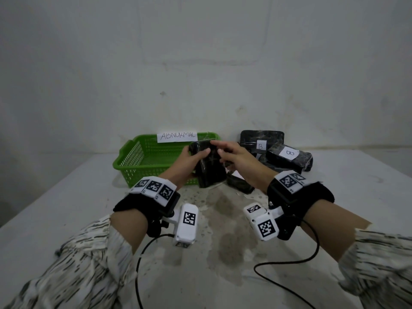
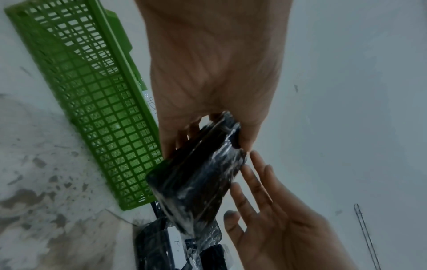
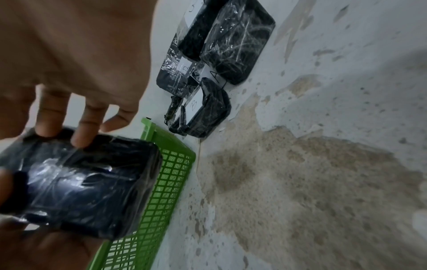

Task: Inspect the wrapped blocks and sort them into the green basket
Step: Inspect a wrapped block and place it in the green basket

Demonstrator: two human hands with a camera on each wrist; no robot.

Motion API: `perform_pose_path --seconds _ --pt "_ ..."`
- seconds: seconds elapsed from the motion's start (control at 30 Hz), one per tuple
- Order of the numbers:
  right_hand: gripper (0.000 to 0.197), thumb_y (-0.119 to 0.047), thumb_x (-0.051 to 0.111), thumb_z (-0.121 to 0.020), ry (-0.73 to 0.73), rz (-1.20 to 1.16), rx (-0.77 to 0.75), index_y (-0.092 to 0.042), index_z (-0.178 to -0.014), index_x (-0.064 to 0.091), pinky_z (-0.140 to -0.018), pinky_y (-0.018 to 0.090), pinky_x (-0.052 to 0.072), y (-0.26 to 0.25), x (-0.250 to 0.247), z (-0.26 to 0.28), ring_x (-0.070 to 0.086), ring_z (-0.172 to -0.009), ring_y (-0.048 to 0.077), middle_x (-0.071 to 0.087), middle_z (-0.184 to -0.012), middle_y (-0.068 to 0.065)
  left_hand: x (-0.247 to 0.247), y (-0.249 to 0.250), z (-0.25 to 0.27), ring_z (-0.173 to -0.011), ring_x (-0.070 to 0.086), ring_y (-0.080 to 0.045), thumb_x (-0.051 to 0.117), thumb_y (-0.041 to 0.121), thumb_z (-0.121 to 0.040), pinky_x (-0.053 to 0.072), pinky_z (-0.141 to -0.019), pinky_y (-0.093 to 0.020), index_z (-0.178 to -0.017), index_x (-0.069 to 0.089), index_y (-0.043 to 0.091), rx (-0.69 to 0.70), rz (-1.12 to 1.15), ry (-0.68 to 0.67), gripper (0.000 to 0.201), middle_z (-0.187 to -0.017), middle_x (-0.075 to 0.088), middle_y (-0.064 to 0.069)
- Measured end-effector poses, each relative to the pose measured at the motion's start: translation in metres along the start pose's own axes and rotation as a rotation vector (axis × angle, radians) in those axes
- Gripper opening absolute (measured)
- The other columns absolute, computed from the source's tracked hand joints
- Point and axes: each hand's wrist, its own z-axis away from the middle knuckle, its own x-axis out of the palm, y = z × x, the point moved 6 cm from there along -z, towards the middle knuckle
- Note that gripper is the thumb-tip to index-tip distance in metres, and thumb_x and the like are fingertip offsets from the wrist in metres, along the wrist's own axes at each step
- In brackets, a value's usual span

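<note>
I am in the inspection step: my left hand (image 1: pixel 189 160) has its grip wrapped round a black plastic-wrapped block (image 1: pixel 209 166), thumb on the near face and fingers behind it, holding it on end clear of the worktop (image 1: pixel 66 208). My right hand (image 1: pixel 236 159) is beside the block with straight, spread fingers; in the right wrist view two fingertips (image 3: pixel 79 140) rest on the block's upper edge, so that grip is wide and holds nothing. The green basket (image 1: pixel 133 161) lies just behind and to the left of the left grip, its paper tag (image 1: pixel 177 136) reading "ABNORMAL", and I see nothing in the part of it that shows. To the right of the right grip lies the pile of remaining wrapped blocks (image 1: pixel 287 156), some with white labels marked B. The face toward me shows creased film and no label, so I judge the next move calls for turning the block with the right fingertips to see its hidden sides, then a short carry left and a lowering over the basket rim if it fails the check.
</note>
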Motion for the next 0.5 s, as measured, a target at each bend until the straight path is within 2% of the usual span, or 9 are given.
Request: perform_pose_path --seconds 0.07,0.1,0.13,0.2,0.23,0.3,0.37,0.5 --pt "0.017 -0.018 0.054 -0.096 0.119 -0.032 0.000 -0.026 -0.111 0.054 -0.062 0.022 0.042 -0.001 -0.006 -0.003 0.053 -0.081 0.012 0.050 -0.092 -0.004 0.001 -0.002 -0.002 -0.101 0.059 -0.024 0.056 0.022 -0.093 0.049 -0.086 -0.041 -0.133 0.040 0.015 -0.020 0.040 -0.013 0.044 -0.119 0.060 -0.011" --pt "0.018 -0.021 0.056 -0.095 0.170 -0.054 0.025 -0.023 -0.113 0.052 -0.063 0.024 0.043 -0.001 -0.009 -0.003 0.054 -0.084 0.015 0.051 -0.093 -0.002 0.004 -0.002 -0.002 -0.098 0.060 -0.022 0.055 0.020 -0.093 0.050 -0.082 -0.038 -0.132 0.043 0.016 -0.026 0.085 -0.044 0.041 -0.113 0.062 -0.008" --pt "0.025 -0.026 0.056 -0.095 0.184 -0.082 0.069 -0.019 -0.119 0.051 -0.067 0.026 0.045 0.000 -0.009 -0.004 0.055 -0.092 0.017 0.054 -0.101 0.001 0.007 -0.001 -0.002 -0.096 0.061 -0.021 0.053 0.019 -0.094 0.050 -0.080 -0.037 -0.131 0.045 0.016 -0.027 0.130 -0.080 0.038 -0.109 0.063 -0.006" --pt "0.041 -0.038 0.052 -0.096 0.089 -0.142 0.172 -0.015 -0.129 0.052 -0.074 0.029 0.047 0.005 0.000 -0.003 0.056 -0.106 0.020 0.059 -0.122 0.005 0.009 0.002 -0.001 -0.102 0.062 -0.022 0.052 0.020 -0.094 0.051 -0.086 -0.041 -0.129 0.049 0.017 -0.013 0.166 -0.117 0.034 -0.111 0.065 -0.006" --pt "0.044 -0.042 0.049 -0.096 0.029 -0.168 0.213 -0.016 -0.130 0.054 -0.077 0.031 0.048 0.008 0.005 -0.002 0.056 -0.110 0.020 0.060 -0.127 0.004 0.008 0.004 -0.001 -0.106 0.061 -0.023 0.053 0.021 -0.094 0.049 -0.091 -0.043 -0.128 0.051 0.018 -0.001 0.150 -0.116 0.034 -0.114 0.065 -0.006" --pt "0.044 -0.044 0.048 -0.096 -0.015 -0.201 0.243 -0.017 -0.129 0.057 -0.081 0.036 0.051 0.010 0.009 0.001 0.057 -0.113 0.019 0.061 -0.127 0.003 0.006 0.007 0.000 -0.110 0.060 -0.023 0.055 0.022 -0.093 0.046 -0.097 -0.044 -0.123 0.056 0.020 0.017 0.095 -0.108 0.030 -0.114 0.066 -0.004" --pt "0.041 -0.041 0.050 -0.096 0.020 -0.221 0.220 -0.016 -0.128 0.056 -0.086 0.042 0.052 0.010 0.008 0.002 0.058 -0.112 0.019 0.063 -0.124 0.002 0.006 0.008 0.002 -0.109 0.059 -0.021 0.055 0.026 -0.093 0.044 -0.097 -0.042 -0.118 0.059 0.022 0.022 0.046 -0.108 0.025 -0.110 0.066 -0.002" --pt "0.038 -0.034 0.055 -0.094 0.089 -0.259 0.197 -0.013 -0.126 0.056 -0.099 0.050 0.046 0.008 0.007 0.002 0.060 -0.110 0.020 0.065 -0.114 0.000 0.004 0.012 0.003 -0.101 0.057 -0.018 0.051 0.028 -0.095 0.045 -0.084 -0.035 -0.119 0.058 0.018 0.078 -0.011 -0.035 0.027 -0.103 0.065 0.001"
